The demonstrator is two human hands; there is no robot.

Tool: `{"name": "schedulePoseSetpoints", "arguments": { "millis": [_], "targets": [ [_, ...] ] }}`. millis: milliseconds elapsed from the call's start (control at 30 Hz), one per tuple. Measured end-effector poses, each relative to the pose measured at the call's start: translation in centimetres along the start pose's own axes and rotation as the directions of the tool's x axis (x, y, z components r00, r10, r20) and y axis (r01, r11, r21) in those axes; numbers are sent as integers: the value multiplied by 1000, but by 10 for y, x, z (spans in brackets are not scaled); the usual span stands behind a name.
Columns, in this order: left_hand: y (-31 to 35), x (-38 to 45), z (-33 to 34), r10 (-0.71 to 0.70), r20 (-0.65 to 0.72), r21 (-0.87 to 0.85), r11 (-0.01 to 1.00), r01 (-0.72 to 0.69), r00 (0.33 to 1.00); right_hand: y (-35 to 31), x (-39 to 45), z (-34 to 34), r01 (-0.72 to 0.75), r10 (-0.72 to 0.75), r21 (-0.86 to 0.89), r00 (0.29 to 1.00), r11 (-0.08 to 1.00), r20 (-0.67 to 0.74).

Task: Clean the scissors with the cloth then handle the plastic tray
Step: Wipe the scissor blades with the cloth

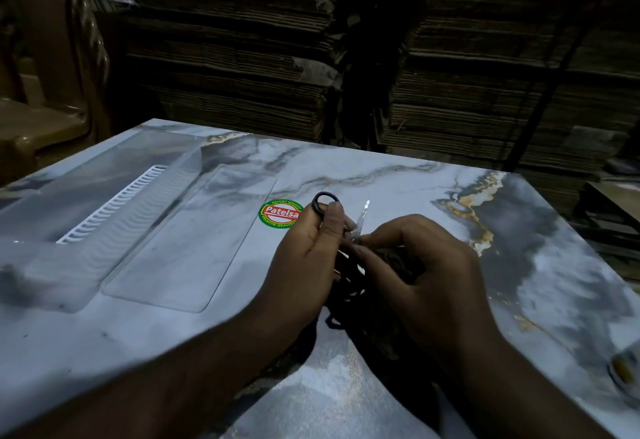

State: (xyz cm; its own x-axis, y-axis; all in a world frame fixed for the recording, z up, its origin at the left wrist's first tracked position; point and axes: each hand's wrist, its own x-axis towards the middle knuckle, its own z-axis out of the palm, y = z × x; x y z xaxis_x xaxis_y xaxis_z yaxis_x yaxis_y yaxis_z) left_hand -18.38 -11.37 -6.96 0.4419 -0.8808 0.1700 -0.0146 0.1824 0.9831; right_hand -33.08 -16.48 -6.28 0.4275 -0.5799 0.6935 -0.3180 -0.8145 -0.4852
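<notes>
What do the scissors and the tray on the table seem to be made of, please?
Scissors: shiny metal blade, judging by its bright glint; black handle loop, probably plastic. Plastic tray: clear, glossy plastic; the marbled table shows through it.

One label can be read: a round green, red and white sticker (280, 214) stuck on the grey marble-patterned tabletop (398, 175), just left of my left hand (304, 258). Its red middle band reads "Patelsa" in white letters, my hand hiding whatever follows. The green rim carries "EXPORT QUALITY" along the far edge and "PREMIUM QUALITY" along the near edge, its end partly hidden.
</notes>
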Motion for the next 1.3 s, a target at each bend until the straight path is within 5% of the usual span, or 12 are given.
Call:
{"name": "schedulePoseSetpoints", "arguments": {
  "millis": [233, 367, 700, 833, 1100, 1300],
  "targets": [
    [-5, -7, 3, 62, 144, 60, 996, -71, 988, -4, 1, 3, -41, 44, 47, 996, 998, -72],
    [1, -9, 3, 127, 109, 29, 991, -131, 986, -6, 2, 2, -16, 19, 43, 998, 999, -60],
    [2, -7, -1, -28, 194, -147, 987, 57, 981, -10, 5, -7, -46, 49, 53, 998, 998, -51],
    [1, -8, -1, -81, 212, -91, 991, 102, 974, -9, 7, -13, -76, 89, 134, 992, 988, -94],
    [3, -7, -1, -94, 260, -54, 992, 112, 961, 2, 6, -9, -200, 190, -56, 971, 978, -147],
    [2, -5, -2, -113, 235, -51, 990, 128, 965, 7, 6, -8, -224, 207, 141, 970, 964, 129]
  ]
}}
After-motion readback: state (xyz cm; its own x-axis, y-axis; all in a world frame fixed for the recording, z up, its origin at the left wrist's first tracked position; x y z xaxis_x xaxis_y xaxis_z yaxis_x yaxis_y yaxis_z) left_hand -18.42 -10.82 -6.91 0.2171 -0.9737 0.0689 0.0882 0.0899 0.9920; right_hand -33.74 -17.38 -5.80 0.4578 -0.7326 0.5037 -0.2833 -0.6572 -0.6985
